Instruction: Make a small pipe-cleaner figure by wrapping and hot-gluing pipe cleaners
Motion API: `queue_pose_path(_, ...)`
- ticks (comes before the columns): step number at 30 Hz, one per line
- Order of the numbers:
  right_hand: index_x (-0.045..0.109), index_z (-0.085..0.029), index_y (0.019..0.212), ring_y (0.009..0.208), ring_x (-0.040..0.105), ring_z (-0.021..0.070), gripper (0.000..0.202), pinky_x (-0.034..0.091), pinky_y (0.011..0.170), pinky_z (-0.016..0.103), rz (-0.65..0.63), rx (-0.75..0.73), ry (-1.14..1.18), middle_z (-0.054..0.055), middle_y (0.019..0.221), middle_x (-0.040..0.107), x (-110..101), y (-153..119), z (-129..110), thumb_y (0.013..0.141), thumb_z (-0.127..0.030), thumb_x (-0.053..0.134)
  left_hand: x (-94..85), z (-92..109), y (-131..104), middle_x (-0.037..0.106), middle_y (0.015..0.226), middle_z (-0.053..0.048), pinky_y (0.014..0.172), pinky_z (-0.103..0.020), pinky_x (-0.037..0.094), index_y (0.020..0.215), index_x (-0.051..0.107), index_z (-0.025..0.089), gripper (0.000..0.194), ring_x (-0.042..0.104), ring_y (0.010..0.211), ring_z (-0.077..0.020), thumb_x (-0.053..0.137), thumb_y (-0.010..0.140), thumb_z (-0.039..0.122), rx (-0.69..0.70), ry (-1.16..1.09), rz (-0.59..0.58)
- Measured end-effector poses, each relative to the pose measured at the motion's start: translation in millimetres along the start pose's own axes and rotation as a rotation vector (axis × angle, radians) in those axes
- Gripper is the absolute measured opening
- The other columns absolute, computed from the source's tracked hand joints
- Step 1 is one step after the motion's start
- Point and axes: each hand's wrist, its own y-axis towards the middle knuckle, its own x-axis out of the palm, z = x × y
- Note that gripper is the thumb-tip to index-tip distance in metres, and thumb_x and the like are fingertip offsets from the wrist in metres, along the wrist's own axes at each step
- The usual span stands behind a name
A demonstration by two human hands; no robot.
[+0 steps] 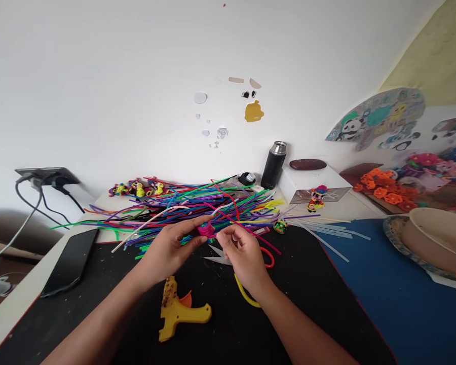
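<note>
The pink coil, at the near edge of the pipe cleaners, is best steadied by the left hand's pinch while its end is guided by the right hand's pinched fingertips. Elbow room is limited on the near left by the glue gun

The pink coil is gripped from its left side by the left hand, the thumb placed below it and the index finger above. The right hand is held just right of the coil, its thumb and index finger pinched together and the other fingers curled. Both forearms are angled up and inward toward the coil.
</note>
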Motion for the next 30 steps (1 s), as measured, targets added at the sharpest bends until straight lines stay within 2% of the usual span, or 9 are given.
queue_pose_path(6,0.066,-0.021,0.082,0.055,0.046,0.0131,0.038,0.036,0.053,0.026,0.012,-0.016,-0.017,-0.004,0.063,0.052,-1.5,0.6,-1.0,0.091,-0.057,0.076,1.4,1.5,-0.6,0.080,0.136,-0.010,0.099,-0.035,0.062,0.145,0.071,0.023,0.047,0.078,0.121,-0.0310,0.066,0.102,0.043,0.068,0.067,-0.001)
queue_pose_path(17,0.065,-0.021,0.082,0.056,0.045,0.0132,0.034,0.036,0.054,0.026,-0.007,-0.054,-0.042,-0.004,0.063,0.052,-1.5,-0.6,-2.7,0.094,-0.052,0.073,1.3,1.6,0.3,0.079,0.138,-0.012,0.102,-0.038,0.061,0.144,0.072,0.022,0.050,0.076,0.123,-0.0328,0.068,0.101,0.046,0.029,0.030,-0.016)
queue_pose_path(25,0.062,-0.022,0.080,0.054,0.041,0.0134,0.037,0.033,0.053,0.027,0.002,-0.049,-0.078,-0.005,0.061,0.048,-1.6,-2.8,-5.0,0.095,-0.054,0.070,0.9,2.3,0.8,0.079,0.137,-0.011,0.101,-0.039,0.061,0.142,0.074,0.023,0.048,0.077,0.120,-0.0329,0.069,0.100,0.045,-0.014,-0.032,-0.044)
queue_pose_path(30,0.062,-0.023,0.080,0.055,0.041,0.0141,0.034,0.033,0.053,0.027,0.020,-0.030,-0.091,-0.005,0.062,0.048,-0.4,-3.7,-4.5,0.094,-0.053,0.071,1.1,2.3,0.5,0.084,0.123,-0.010,0.092,-0.035,0.063,0.137,0.077,0.023,0.045,0.080,0.105,-0.0291,0.070,0.098,0.044,-0.006,-0.011,-0.042)
